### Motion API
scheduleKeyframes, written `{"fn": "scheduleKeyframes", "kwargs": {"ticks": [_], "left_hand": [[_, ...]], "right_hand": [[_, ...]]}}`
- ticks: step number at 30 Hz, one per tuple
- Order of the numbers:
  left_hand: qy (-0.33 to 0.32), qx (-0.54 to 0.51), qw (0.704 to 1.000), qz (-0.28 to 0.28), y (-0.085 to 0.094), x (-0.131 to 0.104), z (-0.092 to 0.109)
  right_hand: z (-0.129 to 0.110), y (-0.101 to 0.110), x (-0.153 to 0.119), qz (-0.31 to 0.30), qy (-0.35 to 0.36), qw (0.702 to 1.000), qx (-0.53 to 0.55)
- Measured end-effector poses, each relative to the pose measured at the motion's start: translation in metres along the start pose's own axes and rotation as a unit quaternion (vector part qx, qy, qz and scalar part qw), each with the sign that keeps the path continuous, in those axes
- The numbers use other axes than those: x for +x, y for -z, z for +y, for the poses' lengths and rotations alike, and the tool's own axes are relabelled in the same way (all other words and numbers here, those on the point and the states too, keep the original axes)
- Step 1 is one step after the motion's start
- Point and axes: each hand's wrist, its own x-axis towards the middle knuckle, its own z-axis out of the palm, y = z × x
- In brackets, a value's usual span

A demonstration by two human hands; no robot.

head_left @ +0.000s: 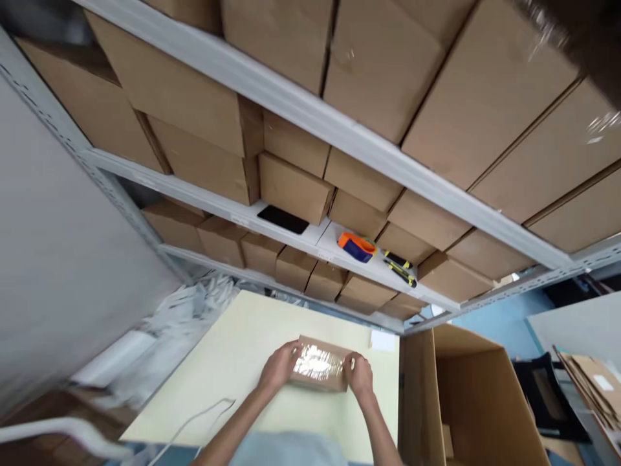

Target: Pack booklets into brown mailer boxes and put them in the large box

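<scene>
On the pale yellow table (208, 362) lies a small flat cardboard box (310, 382) with a shiny, reflective top, perhaps tape or film. My left hand (280, 370) grips the box at its left end, fingers closed along the upper corner. At the right end, my right hand (359, 377) is closed on the edge, thumb and fingers pinched together. Whether either hand pinches a loose strip of the shiny layer, I cannot tell. A small white slip (383, 340) rests near the table's far right corner.
Metal shelving (301, 236) full of cardboard boxes rises behind the table. On one shelf are a black flat slab (283, 219), an orange and blue tape dispenser (358, 247) and utility knives (400, 270). A large open carton (478, 401) stands right; white wrapping material (189, 317) lies left.
</scene>
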Motion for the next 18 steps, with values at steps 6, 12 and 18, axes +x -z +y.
{"fn": "scheduleKeyframes", "kwargs": {"ticks": [6, 12, 18], "left_hand": [[-0.105, 0.006, 0.989, 0.107, 0.016, 0.039, 0.045], [-0.242, -0.088, 0.947, 0.194, 0.058, 0.092, 0.156], [-0.296, -0.136, 0.923, 0.206, 0.078, 0.089, 0.19]], "right_hand": [[-0.066, 0.093, 0.103, 0.177, 0.116, 0.977, -0.018], [-0.166, 0.173, 0.205, 0.236, 0.185, 0.949, -0.102], [-0.201, 0.155, 0.243, 0.173, 0.109, 0.968, -0.146]]}}
